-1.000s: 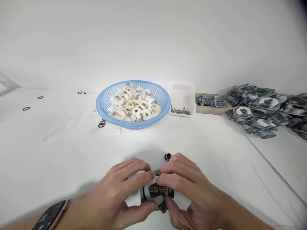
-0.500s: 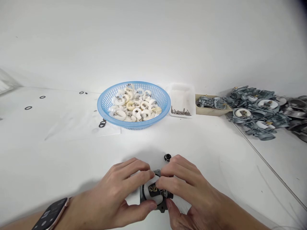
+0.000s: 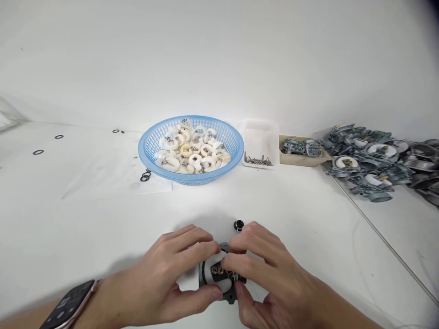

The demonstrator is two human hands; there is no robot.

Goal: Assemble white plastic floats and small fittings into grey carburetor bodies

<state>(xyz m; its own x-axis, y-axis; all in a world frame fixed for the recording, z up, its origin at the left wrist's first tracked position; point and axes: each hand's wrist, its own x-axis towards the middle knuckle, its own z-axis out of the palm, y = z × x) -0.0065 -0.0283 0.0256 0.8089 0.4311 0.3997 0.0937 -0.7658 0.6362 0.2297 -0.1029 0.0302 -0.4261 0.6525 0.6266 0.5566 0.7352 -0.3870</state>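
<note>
Both hands grip 1 grey metal carburettor part [image 3: 221, 276] low on the white worktop [image 3: 103, 219] — left hand [image 3: 171, 283] curled round its left edge, right hand [image 3: 270, 278] pinching the top. Small black cap [image 3: 238, 225] just behind; blue basket [image 3: 151, 146] further back.

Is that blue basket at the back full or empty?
Partly full. The blue basket holds a heap of white curved plastic pieces that covers its bottom but stays below the rim, so the mesh wall shows above them.

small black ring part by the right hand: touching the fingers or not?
Cannot tell. In the head view the small black ring part lies on the table right at the right hand's knuckles; neither a gap nor contact shows plainly.
</note>
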